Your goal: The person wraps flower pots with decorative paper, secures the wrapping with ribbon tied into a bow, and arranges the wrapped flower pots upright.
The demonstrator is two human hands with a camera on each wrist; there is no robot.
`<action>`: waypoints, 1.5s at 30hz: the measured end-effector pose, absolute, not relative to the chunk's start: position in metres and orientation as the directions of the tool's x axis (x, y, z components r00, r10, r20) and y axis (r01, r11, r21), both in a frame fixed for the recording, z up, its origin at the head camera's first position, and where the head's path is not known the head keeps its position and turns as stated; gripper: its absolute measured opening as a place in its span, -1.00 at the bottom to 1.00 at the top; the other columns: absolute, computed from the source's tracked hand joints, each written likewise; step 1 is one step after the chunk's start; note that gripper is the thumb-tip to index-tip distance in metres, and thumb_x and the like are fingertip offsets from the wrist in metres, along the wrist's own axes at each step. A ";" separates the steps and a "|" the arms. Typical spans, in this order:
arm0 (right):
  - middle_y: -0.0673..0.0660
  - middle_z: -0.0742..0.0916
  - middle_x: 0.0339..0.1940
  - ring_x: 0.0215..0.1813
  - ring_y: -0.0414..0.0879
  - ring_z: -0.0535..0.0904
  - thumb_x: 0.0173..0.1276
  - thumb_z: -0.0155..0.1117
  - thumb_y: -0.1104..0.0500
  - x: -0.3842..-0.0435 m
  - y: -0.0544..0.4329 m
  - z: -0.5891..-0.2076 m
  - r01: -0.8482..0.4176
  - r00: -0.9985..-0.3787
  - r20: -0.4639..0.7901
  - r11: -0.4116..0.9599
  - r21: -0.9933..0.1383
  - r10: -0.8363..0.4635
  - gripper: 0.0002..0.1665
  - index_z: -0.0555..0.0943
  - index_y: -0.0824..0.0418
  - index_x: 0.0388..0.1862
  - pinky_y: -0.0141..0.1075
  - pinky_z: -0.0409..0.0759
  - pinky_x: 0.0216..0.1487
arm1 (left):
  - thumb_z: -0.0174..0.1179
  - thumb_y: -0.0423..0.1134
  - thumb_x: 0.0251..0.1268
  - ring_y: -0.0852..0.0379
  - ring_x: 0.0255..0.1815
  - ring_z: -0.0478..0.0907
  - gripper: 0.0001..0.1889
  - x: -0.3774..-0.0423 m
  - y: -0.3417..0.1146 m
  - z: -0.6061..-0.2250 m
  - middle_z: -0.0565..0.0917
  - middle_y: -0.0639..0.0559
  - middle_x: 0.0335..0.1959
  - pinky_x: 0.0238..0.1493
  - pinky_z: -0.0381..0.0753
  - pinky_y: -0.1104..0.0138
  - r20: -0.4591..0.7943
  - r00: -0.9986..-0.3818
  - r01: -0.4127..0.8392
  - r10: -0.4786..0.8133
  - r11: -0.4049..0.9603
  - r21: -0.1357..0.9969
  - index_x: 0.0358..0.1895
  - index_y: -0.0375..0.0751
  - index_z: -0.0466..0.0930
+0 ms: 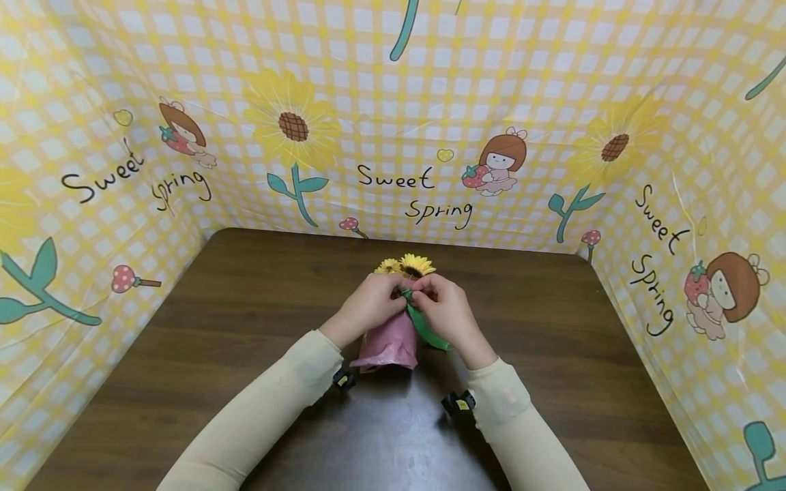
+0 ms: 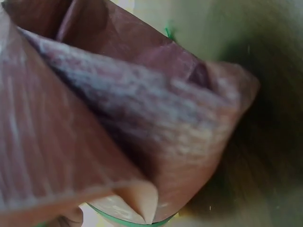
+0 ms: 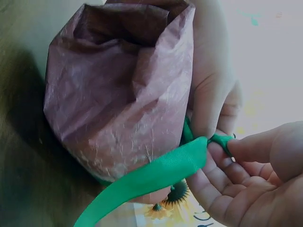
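Observation:
A bouquet lies on the table, its yellow sunflowers (image 1: 417,264) pointing away and the open end of its pink wrapping paper (image 1: 389,344) facing me. Green ribbon (image 1: 430,329) passes around the wrapping, and one long tail hangs down at the right. My left hand (image 1: 371,300) pinches the ribbon at a small twist beside the bouquet. Just to its right, my right hand (image 1: 451,307) pinches another short piece of the ribbon (image 3: 156,172) between thumb and fingers. In the left wrist view the crumpled paper (image 2: 156,118) hides most of the hands.
The dark wooden table (image 1: 258,300) is enclosed at the back and sides by a yellow checked cloth (image 1: 381,116) printed with flowers and lettering. Small black devices, such as the wrist camera (image 1: 459,404), sit under both cuffs.

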State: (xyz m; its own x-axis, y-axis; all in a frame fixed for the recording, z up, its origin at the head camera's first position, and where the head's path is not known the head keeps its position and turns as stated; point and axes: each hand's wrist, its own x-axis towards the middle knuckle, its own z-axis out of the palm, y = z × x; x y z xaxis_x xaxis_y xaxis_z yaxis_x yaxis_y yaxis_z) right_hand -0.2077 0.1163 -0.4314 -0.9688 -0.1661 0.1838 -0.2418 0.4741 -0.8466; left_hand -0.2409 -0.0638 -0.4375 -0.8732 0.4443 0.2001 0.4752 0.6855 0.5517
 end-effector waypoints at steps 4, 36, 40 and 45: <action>0.03 0.76 -0.28 -0.28 -0.12 0.59 0.47 0.31 0.23 -0.206 0.115 -0.431 -0.247 -0.967 0.188 0.465 -0.850 -0.171 -0.95 0.67 0.20 -0.16 -0.32 0.56 -0.26 | 0.24 -0.38 0.29 0.16 -0.31 0.52 -0.81 -0.242 -0.064 -0.441 0.67 0.12 -0.30 -0.25 0.52 0.30 0.206 -0.861 0.498 0.465 0.689 0.527 -0.09 -0.07 0.67; 0.10 0.75 -0.30 -0.27 -0.12 0.63 0.48 0.27 0.27 -0.208 0.118 -0.430 -0.196 -0.975 0.131 0.420 -0.886 -0.179 -0.96 0.66 0.19 -0.16 -0.30 0.61 -0.20 | 0.14 -0.42 0.29 0.15 -0.32 0.55 -0.55 -0.247 -0.081 -0.412 0.75 0.07 -0.10 -0.31 0.50 0.36 -0.031 -0.795 0.447 0.606 0.620 0.645 0.23 -0.12 0.66; 0.11 0.76 -0.28 -0.26 -0.12 0.67 0.50 0.27 0.26 -0.209 0.118 -0.430 -0.188 -0.976 0.123 0.412 -0.892 -0.179 -0.95 0.66 0.22 -0.16 -0.29 0.66 -0.18 | 0.14 -0.39 0.36 0.16 -0.27 0.58 -0.70 -0.248 -0.083 -0.412 0.75 0.08 -0.16 -0.26 0.56 0.36 -0.027 -0.805 0.440 0.593 0.627 0.642 0.07 -0.13 0.72; 0.10 0.75 -0.29 -0.28 -0.10 0.68 0.50 0.27 0.25 -0.209 0.118 -0.431 -0.176 -0.979 0.114 0.411 -0.895 -0.170 -0.96 0.66 0.19 -0.16 -0.26 0.67 -0.20 | 0.21 -0.33 0.43 0.20 -0.25 0.60 -0.87 -0.247 -0.086 -0.416 0.73 0.10 -0.25 -0.19 0.61 0.32 0.005 -0.821 0.451 0.571 0.643 0.619 -0.08 -0.10 0.72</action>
